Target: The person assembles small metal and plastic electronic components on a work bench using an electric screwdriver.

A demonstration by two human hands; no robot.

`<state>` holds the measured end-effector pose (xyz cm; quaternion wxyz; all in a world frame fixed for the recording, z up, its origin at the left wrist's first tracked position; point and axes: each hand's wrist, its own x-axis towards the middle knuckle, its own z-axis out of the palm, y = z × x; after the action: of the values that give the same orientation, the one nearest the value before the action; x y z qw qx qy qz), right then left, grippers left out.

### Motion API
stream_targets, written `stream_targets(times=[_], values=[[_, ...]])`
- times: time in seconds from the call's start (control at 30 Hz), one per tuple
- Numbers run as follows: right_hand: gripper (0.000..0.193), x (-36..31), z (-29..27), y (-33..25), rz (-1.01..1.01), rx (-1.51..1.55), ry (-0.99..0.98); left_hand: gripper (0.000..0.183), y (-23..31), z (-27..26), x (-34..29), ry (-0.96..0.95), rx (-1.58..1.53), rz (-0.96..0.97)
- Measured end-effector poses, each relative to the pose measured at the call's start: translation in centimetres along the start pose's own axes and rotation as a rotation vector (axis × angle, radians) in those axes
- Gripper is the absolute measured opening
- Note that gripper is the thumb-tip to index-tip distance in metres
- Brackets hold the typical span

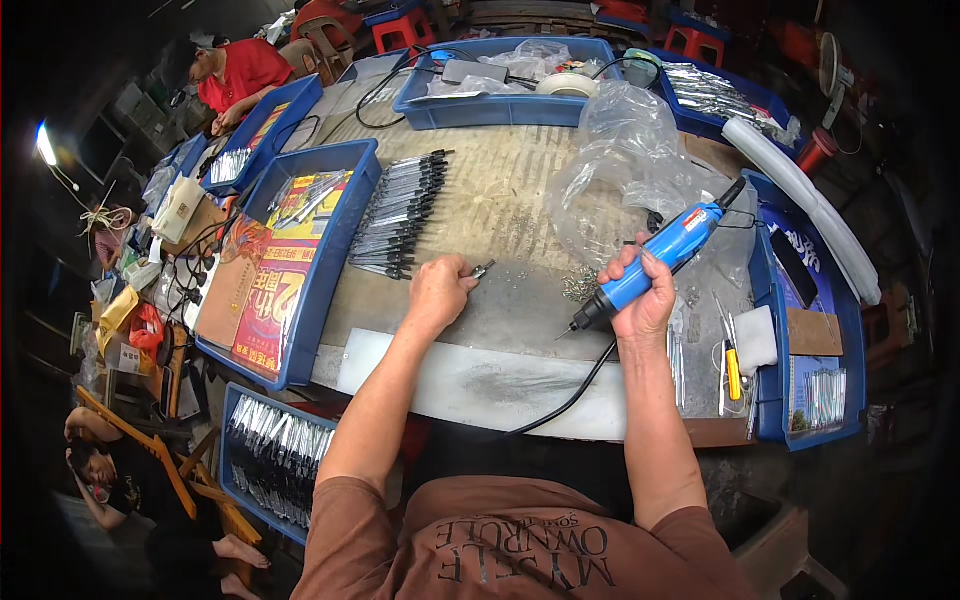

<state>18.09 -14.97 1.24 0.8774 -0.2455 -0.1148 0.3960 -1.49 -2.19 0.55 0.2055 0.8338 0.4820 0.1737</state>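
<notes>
The left hand (pixel 437 290) rests on the counter (pixel 500 330), its fingers pinched on a small metal part (pixel 483 269) just right of a row of black pens (pixel 400 215). The right hand (pixel 640 300) holds a blue electric screwdriver (pixel 650 262), fingers wrapped tight around the body, the bit tip pointing down and left, close above the counter and apart from the small metal part. A black cord (pixel 570 400) runs from near the right hand across a pale sheet to the near edge. A small heap of screws (pixel 578 285) lies just beside the screwdriver tip. A crumpled clear plastic bag (pixel 625 160) sits behind the right hand. Left of the pens stands a blue tray (pixel 335 250) holding printed cardboard. A yellow-handled knife (pixel 733 365) lies to the right of the right hand.
</notes>
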Motion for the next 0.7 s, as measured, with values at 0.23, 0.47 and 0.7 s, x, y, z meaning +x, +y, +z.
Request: stream_targets(times=[0.23, 0.47, 0.7], values=[[0.038, -0.4, 0.6, -0.1, -0.056, -0.051, -0.025, 0.015, -0.1, 0.4, -0.1, 0.082, 0.010, 0.039], [0.043, -2.0, 3.4, 0.6, -0.177, -0.190, -0.115, 0.014, -0.5, 0.9, -0.4, 0.134, -0.001, 0.041], [0.043, -2.8, 8.2, 2.4, -0.241, -0.306, -0.252, 0.014, -0.7, 1.0, -0.8, 0.153, -0.035, 0.065]])
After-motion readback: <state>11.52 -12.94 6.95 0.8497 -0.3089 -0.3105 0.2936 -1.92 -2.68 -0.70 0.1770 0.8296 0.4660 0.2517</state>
